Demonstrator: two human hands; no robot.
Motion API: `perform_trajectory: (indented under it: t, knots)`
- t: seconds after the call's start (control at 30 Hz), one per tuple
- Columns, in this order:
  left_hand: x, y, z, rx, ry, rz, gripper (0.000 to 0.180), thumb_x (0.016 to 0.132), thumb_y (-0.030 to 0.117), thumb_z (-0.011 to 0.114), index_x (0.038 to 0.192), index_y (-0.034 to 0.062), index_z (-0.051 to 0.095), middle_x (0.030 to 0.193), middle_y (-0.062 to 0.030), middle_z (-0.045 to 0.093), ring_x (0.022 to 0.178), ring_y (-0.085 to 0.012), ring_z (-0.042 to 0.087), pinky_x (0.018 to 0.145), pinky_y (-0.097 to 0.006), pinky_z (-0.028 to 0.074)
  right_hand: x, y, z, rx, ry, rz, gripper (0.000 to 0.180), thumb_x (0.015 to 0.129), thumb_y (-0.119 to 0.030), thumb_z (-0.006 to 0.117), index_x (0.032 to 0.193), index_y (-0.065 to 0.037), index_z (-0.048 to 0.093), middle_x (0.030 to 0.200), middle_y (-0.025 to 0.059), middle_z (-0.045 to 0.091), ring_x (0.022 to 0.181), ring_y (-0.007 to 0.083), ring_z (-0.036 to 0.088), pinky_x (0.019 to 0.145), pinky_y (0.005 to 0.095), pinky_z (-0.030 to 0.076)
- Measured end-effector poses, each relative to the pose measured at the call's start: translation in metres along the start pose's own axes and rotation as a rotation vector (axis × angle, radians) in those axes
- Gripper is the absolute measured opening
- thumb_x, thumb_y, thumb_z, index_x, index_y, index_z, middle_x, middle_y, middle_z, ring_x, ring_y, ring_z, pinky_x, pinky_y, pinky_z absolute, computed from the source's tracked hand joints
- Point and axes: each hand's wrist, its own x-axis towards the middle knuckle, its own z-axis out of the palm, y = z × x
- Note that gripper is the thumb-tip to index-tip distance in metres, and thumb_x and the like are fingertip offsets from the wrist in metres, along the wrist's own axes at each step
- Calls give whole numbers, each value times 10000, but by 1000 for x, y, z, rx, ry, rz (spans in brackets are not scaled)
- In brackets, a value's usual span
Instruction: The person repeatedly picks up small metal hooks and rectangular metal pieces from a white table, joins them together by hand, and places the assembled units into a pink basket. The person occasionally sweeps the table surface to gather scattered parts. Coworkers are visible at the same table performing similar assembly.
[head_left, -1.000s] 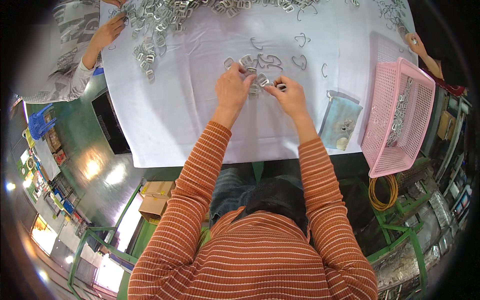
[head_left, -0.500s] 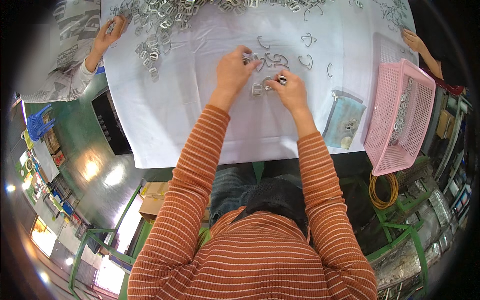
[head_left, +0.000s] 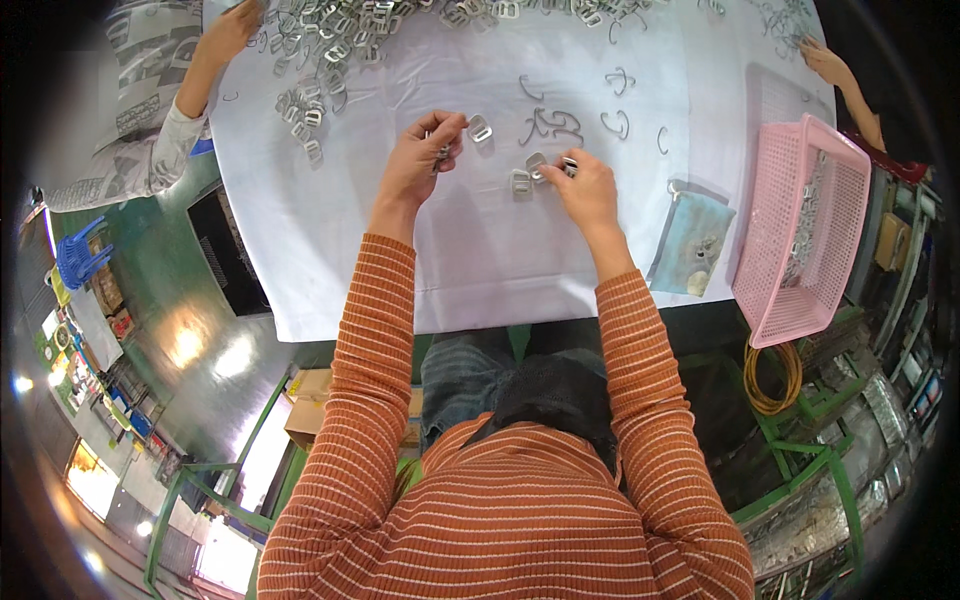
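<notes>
My left hand (head_left: 415,165) is closed above the white cloth, with metal buckles partly showing between its curled fingers. Just beyond its fingertips is a silver slide buckle (head_left: 480,128); whether the fingers touch it I cannot tell. To the right, my right hand (head_left: 588,190) is closed too, a metal buckle (head_left: 570,166) gripped at its fingertips. Its thumb is close to a second buckle (head_left: 536,164), and another buckle (head_left: 521,183) lies flat beside that one. Several bent wire hooks (head_left: 560,126) lie on the cloth just past my right hand.
A big heap of buckles (head_left: 340,30) covers the table's far side. At right stand a pink basket (head_left: 750,250) with metal pieces inside and a light-blue pouch (head_left: 690,240). Other people's hands reach in at far left (head_left: 230,35) and far right (head_left: 825,65).
My left hand has drawn back to the left, and a buckle now shows by its fingertips. My right hand stays nearly in place. The hand at far left has moved farther away.
</notes>
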Motion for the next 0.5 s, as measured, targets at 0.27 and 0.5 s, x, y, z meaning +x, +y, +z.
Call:
perform_trajectory:
  t: [0.27,0.5]
  knots:
    - [5,-12,22,1020,174,246,259,752,297,699,809,61,609,628,31,509,552,-63,443,485,-215,322,-7,-12,13,-130,147,-156,239,695,-190,711,843,-50,586,735,86,608,673,238,591,595,347,448]
    - [-38,4,-3,25,-352,-246,210,777,262,673,812,71,593,648,30,509,594,-45,471,423,-152,283,-19,18,-42,1225,-600,225,167,730,-115,668,774,-93,508,731,41,558,612,112,523,464,182,337]
